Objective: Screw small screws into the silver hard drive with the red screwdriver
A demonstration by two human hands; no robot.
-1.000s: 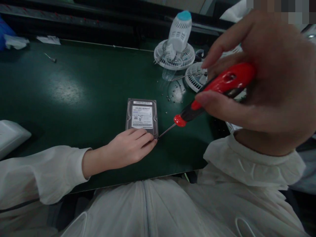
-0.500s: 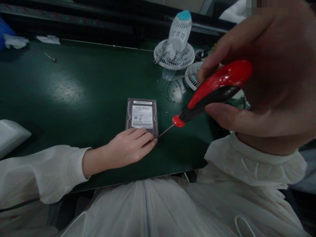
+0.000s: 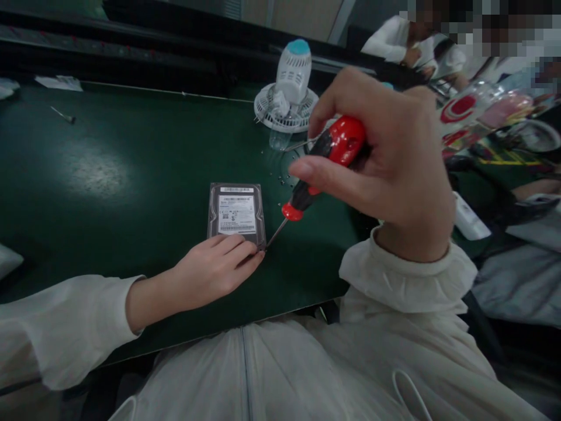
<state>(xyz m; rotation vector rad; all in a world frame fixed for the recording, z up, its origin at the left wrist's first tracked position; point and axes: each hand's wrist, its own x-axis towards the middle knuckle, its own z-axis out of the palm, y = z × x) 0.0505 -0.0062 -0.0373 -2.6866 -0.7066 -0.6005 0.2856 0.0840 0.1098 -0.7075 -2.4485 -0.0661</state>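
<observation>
A hard drive [image 3: 236, 211] with a white label lies flat on the green table. My left hand [image 3: 214, 269] is closed on its near edge, with the fingers over the top and the thumb by the near right corner. Above and to the right, my right hand [image 3: 390, 158] grips a red and black screwdriver [image 3: 346, 141] by the handle. The screwdriver slants down to the left, its tip at the drive's near right corner beside my left fingertips. Whether the tip sits in a screw is too small to tell.
A white fan [image 3: 294, 73] with a blue cap stands behind on the green table [image 3: 153, 152]. Loose small screws [image 3: 280, 180] lie right of the drive. A brush-like tool [image 3: 63, 114] lies far left. Other people, one in a white sleeve [image 3: 385, 41], sit at the right.
My right hand has drawn in and lower, now farther from the camera, with the screwdriver still in it. The view has shifted right, revealing people there. My left hand stays on the hard drive.
</observation>
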